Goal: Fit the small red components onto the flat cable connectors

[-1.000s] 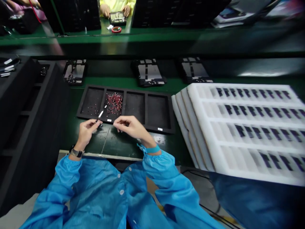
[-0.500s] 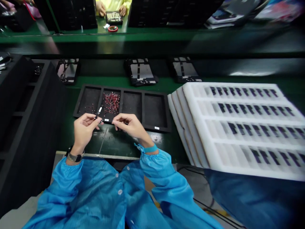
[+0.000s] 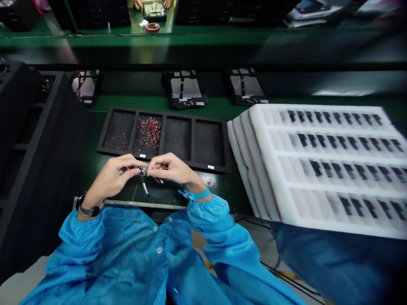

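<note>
Left hand (image 3: 112, 177) and right hand (image 3: 174, 167) meet fingertips-first, grips pinching a small metal piece (image 3: 143, 171).

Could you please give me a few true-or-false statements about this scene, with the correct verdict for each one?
1. The red specks lie in the second compartment from the left of the black foam tray. True.
2. The left hand and right hand lie flat and apart. False: they meet in front of the tray, holding a small item.
3. The wristwatch is on the right wrist. False: it is on the left wrist.
4. The stacked white foam trays hold rows of dark parts. True.
5. The roll of red tape sits in the black tray. False: it is on the far bench.
</note>
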Demonstrator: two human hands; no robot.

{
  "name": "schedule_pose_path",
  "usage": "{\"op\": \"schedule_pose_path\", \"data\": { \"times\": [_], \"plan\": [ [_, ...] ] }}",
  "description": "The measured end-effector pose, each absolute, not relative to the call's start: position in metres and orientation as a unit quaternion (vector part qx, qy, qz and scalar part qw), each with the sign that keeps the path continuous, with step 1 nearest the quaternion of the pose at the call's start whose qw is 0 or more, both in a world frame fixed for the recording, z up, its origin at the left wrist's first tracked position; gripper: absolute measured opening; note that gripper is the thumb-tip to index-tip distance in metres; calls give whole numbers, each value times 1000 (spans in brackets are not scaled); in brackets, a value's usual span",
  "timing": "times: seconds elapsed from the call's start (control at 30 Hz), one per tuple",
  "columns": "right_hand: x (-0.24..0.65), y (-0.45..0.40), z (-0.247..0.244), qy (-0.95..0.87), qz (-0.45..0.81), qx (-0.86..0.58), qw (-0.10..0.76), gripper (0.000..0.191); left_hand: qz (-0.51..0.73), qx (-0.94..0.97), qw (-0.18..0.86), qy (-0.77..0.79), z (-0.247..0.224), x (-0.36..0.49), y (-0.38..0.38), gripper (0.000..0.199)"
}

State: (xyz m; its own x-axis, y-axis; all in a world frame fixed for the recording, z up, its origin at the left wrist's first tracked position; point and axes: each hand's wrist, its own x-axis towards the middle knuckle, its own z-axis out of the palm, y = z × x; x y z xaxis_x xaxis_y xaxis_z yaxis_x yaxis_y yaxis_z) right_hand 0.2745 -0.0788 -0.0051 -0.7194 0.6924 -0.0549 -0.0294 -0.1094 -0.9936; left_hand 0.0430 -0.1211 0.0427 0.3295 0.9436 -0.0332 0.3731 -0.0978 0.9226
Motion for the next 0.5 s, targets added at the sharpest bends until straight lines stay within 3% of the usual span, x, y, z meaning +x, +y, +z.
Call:
{"op": "schedule_pose_path", "data": {
  "times": [0.17, 0.5],
  "plan": [
    [272, -76, -11, -604, 705, -274, 250, 44, 347, 612, 517, 487, 29, 51, -116, 23],
    [271, -74, -13, -608, 714, -275, 211, 38, 297, 637, 512, 493, 28, 50, -113, 14]
  ]
}}
